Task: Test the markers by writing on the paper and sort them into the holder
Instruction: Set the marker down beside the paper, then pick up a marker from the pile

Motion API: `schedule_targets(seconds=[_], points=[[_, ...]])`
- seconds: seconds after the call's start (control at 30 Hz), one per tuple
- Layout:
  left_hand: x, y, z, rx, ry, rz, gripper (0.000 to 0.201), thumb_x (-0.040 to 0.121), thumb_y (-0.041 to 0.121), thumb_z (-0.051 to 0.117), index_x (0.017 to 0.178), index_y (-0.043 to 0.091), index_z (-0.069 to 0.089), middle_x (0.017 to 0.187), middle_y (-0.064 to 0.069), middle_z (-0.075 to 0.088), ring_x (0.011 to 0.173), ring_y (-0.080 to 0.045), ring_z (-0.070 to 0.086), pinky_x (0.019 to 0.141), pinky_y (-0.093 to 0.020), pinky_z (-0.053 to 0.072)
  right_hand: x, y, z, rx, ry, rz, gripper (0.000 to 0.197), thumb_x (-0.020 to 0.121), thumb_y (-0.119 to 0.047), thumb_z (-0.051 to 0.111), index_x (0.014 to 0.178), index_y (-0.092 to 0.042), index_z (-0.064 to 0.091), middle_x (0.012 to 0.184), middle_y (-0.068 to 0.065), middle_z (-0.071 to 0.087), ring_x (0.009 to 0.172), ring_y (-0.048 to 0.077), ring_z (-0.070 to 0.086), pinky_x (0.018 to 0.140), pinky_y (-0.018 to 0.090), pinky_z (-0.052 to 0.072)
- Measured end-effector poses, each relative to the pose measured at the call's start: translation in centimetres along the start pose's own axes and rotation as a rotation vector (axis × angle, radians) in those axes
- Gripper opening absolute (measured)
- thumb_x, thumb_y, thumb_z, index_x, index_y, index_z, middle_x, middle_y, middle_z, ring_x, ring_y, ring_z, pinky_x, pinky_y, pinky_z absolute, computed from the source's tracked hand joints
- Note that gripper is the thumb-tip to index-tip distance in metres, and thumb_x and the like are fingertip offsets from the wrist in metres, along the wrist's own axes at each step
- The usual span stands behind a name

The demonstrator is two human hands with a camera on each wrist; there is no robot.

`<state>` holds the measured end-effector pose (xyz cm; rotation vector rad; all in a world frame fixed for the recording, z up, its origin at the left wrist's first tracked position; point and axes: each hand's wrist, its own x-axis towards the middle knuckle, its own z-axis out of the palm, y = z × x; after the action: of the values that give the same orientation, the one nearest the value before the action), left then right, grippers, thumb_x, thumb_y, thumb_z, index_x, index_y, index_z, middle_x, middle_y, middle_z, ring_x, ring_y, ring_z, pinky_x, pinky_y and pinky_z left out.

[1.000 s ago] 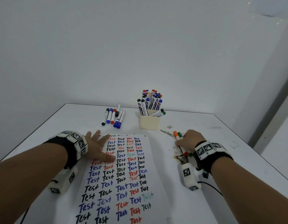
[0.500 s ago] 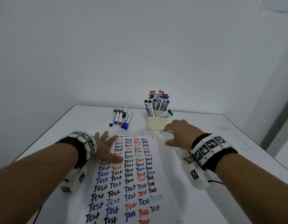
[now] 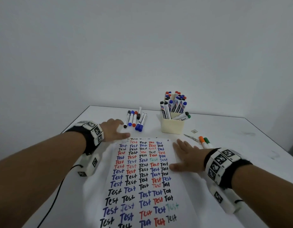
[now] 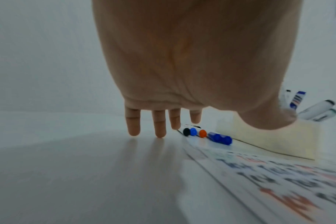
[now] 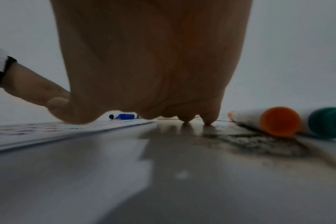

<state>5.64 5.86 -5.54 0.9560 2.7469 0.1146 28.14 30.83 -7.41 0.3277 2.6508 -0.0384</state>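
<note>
Plainly the loose markers [image 3: 135,120] lie in a row on the table [image 3: 224,129], left of the holder [image 3: 173,127] and beyond the paper [image 3: 142,178]. Both hands hold nothing: the left hand [image 3: 112,130], fingers spread, sits just beside that row; the right hand [image 3: 186,156] lies flat at the paper's holder-side edge. Each marker looks light, rigid and smooth, apt to roll; a mid-barrel pinch seems best.

cream holder [image 3: 172,127]; paper [image 3: 143,175] rows black, blue, red (few teal); orange marker [image 3: 203,142], green marker [image 3: 207,142].
</note>
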Motion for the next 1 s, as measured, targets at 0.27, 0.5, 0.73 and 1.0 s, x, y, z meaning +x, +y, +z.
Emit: schedule_targets(seconds=[0.27, 0.5, 0.73, 1.0], points=[[2.7, -0.8, -0.1, 0.126, 0.012, 0.039, 0.083, 0.088, 0.075, 0.047, 0.156, 0.035, 0.022, 0.159, -0.004, 0.032, 0.141, -0.026, 0.038, 0.113, -0.043, 0.034, 1.1, 0.7, 0.5, -0.001, -0.051, -0.007, 0.118, 0.079, -0.092, 0.029, 0.159, -0.025, -0.025, 0.166, -0.003, -0.032, 0.156, 0.016, -0.019, 0.129, 0.043, -0.003], [3.4, -0.7, -1.3, 0.173, 0.114, -0.075, 0.054, 0.092, 0.065, 0.051, 0.107, 0.013, 0.062, 0.099, -0.003, 0.065, 0.087, -0.019, 0.059, 0.081, -0.034, 0.05, 0.9, 0.5, 0.3, 0.003, -0.067, -0.005, 0.124, 0.069, -0.094, 0.025, 0.16, -0.025, -0.025, 0.167, -0.003, -0.031, 0.157, 0.017, -0.019, 0.129, 0.044, -0.003], [1.7, -2.1, -1.1, 0.176, 0.188, -0.136, 0.024, 0.093, 0.029, 0.059, 0.113, 0.015, 0.057, 0.115, -0.006, 0.063, 0.098, -0.023, 0.059, 0.082, -0.03, 0.048, 0.7, 0.4, 0.3, 0.003, -0.051, -0.008, 0.127, 0.066, -0.095, 0.024, 0.161, -0.025, -0.023, 0.168, -0.003, -0.029, 0.157, 0.017, -0.017, 0.128, 0.043, -0.002], [-1.7, -4.4, -2.1, 0.037, 0.327, -0.102, 0.023, 0.091, 0.031, 0.062, 0.111, 0.022, 0.066, 0.108, 0.005, 0.063, 0.102, -0.014, 0.055, 0.079, -0.024, 0.037, -1.2, -1.4, -1.4, 0.013, 0.023, -0.003, 0.099, 0.092, -0.078, 0.03, 0.165, -0.017, 0.001, 0.173, 0.002, -0.002, 0.158, 0.02, 0.009, 0.126, 0.049, 0.014]])
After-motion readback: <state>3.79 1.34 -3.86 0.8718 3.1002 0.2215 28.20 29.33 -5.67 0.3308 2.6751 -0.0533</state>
